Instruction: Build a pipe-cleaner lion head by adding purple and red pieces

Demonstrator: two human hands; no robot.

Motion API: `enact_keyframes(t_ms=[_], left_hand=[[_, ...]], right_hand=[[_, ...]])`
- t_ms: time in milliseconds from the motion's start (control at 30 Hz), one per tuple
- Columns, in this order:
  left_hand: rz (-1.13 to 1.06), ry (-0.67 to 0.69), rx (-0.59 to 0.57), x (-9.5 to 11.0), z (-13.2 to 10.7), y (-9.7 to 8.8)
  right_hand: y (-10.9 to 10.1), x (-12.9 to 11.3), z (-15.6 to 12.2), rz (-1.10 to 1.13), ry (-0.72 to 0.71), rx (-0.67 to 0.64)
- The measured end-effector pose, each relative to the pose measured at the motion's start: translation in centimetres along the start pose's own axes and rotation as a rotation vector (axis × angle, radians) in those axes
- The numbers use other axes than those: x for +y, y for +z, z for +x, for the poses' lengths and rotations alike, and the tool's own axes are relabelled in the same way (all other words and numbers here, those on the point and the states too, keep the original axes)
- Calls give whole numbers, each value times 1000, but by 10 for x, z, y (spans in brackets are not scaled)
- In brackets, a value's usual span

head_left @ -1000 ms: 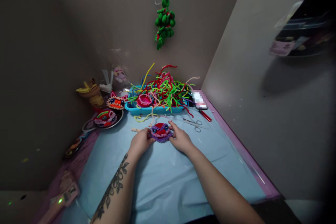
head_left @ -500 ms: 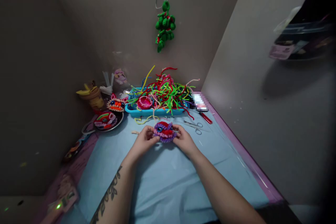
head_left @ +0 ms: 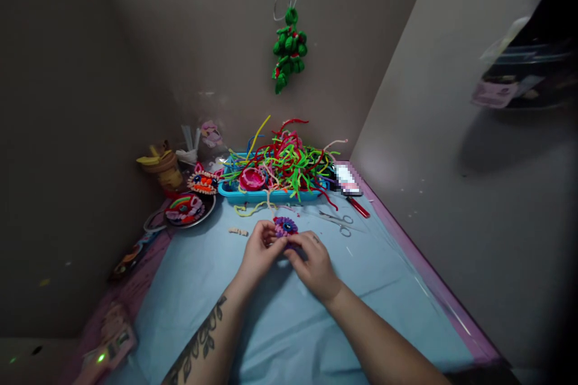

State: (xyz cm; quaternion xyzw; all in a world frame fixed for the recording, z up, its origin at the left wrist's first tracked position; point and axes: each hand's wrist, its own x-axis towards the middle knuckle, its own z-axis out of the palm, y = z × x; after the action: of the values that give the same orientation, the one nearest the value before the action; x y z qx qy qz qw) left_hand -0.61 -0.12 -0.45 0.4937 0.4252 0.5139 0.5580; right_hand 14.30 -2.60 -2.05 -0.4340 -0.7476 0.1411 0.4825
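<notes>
The small fuzzy craft piece is mostly purple, with red along its upper left rim and a round blue eye with a dark centre ringed by purple loops. It is held with that eye showing, its lower part largely covered, about midway between the left and right edges of the blue-covered worktop, well short of the far edge.

The purple piece looks fuzzy and rough, like the fuzzy stems heaped in the smooth, plastic-looking blue tray at the far side. Scissors on the right look metallic; the near blue cover is creased, faintly glossy.
</notes>
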Motion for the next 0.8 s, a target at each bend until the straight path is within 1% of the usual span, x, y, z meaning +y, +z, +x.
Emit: enact_keyframes(t_ms=[133,300,400,567,667,800], left_hand=[[-67,-64,8,-9,-2,9],[-204,-104,3,-19,-1,9],[-285,-137,9,-20,-1,8],[-329,-174,58,-18,-2,11],[-409,-283,78,-16,-1,10],[-537,-458,73,-14,2,5]], right_hand=[[5,-4,0,20,22,-10],[4,1,3,-29,92,45],[6,2,4,-40,111,68],[8,3,4,-19,123,75],[9,3,3,1,124,61],[8,3,2,17,84,1]])
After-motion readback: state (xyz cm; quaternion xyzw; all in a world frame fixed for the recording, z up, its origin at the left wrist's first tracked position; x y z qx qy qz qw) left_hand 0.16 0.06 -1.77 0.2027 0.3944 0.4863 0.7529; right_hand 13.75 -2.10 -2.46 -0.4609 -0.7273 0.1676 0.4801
